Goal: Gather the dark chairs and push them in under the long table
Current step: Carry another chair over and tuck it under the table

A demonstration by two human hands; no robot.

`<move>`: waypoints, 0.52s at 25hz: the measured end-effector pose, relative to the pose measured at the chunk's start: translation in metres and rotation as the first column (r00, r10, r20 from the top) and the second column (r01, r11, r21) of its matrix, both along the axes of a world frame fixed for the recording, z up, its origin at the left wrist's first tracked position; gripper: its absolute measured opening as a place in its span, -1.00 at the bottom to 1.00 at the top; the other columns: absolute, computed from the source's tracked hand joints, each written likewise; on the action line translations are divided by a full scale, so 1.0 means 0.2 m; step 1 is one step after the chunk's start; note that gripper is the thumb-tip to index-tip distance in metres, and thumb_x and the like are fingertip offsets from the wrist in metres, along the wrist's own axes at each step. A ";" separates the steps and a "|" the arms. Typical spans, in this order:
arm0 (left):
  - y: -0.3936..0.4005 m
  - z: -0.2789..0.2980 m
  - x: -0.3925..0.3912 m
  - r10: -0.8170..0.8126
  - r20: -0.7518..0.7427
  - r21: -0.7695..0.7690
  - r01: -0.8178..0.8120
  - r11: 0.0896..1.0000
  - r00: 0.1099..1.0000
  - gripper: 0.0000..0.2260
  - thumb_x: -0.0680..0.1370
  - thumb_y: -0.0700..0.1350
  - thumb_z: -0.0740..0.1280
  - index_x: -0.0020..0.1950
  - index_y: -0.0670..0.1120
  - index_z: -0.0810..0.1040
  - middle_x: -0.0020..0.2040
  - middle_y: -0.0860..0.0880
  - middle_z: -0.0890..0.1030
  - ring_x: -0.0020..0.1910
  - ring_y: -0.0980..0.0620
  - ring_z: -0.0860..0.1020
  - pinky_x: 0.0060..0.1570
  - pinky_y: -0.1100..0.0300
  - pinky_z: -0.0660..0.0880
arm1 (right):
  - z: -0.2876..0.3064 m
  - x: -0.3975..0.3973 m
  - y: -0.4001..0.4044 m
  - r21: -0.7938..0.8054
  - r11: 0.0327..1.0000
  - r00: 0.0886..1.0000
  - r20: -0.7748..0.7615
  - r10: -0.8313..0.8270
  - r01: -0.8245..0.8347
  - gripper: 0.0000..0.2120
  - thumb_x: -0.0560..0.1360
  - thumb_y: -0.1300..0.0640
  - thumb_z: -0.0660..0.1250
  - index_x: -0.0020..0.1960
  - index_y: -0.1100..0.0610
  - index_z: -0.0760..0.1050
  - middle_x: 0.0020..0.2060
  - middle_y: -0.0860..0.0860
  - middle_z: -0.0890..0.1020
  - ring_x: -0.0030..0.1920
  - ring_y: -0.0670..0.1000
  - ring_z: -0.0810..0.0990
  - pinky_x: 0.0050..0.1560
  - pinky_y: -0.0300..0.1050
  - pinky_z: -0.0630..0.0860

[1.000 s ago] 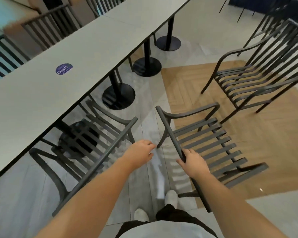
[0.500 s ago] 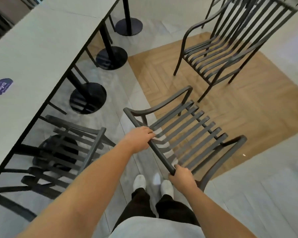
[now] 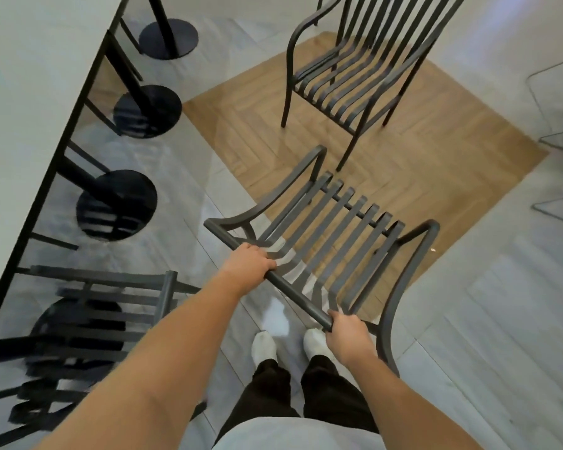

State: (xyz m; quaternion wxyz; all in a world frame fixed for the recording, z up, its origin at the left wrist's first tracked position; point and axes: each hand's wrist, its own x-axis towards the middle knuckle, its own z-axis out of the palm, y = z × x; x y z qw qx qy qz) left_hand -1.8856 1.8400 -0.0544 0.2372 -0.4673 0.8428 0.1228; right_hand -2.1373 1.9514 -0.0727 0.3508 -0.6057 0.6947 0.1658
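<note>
A dark slatted metal chair (image 3: 335, 222) stands in front of me, its seat facing away over the wood floor panel. My left hand (image 3: 246, 263) grips the top rail of its back near the left end. At the rail's right end my right hand (image 3: 346, 336) is closed around it. The long white table (image 3: 30, 92) runs along the left edge. A second dark chair (image 3: 88, 319) sits at lower left, partly under the table. Further off on the wood panel stands a third dark chair (image 3: 355, 76), apart from the table.
Round black pedestal bases (image 3: 116, 206) of the table stand in a row on the grey floor beneath it. Clear transparent chairs (image 3: 559, 134) show at the right edge. My feet in white socks (image 3: 264, 347) are just behind the held chair.
My left hand went from hanging free to gripping the chair's back rail. My right hand slid to the rail's right end. The view turned right, and the chair now faces away from me.
</note>
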 end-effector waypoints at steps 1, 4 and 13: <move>0.01 0.00 0.00 -0.002 0.014 -0.009 0.002 1.000 1.000 -0.76 0.67 -0.02 0.27 0.34 0.11 0.53 0.20 0.01 0.61 0.26 -0.06 0.53 0.32 -0.01 0.37 | 0.00 0.00 0.00 0.001 1.000 1.000 -0.001 0.014 -0.014 -0.70 0.59 0.18 0.24 0.27 0.00 0.56 -0.10 0.01 0.63 -0.06 0.09 0.63 0.06 0.04 0.62; 0.01 0.00 -0.02 -0.003 0.045 -0.029 0.004 1.000 0.999 -0.78 0.68 -0.05 0.27 0.33 0.10 0.52 0.16 -0.01 0.62 0.22 -0.07 0.54 0.31 0.00 0.37 | 0.02 -0.01 -0.02 0.005 0.998 0.997 -0.015 0.070 -0.069 -0.68 0.58 0.20 0.23 0.27 -0.01 0.56 -0.10 0.00 0.63 -0.08 0.07 0.61 0.05 0.02 0.62; 0.03 0.00 -0.16 0.157 0.016 -0.075 -0.156 0.985 0.987 -0.79 0.69 -0.09 0.24 0.31 0.05 0.51 0.11 -0.05 0.60 0.16 -0.09 0.53 0.27 0.01 0.36 | 0.04 -0.22 -0.25 0.016 0.975 0.973 -0.055 0.224 -0.224 -0.73 0.60 0.11 0.26 0.25 -0.08 0.56 -0.12 -0.04 0.60 -0.13 0.00 0.58 0.01 0.00 0.62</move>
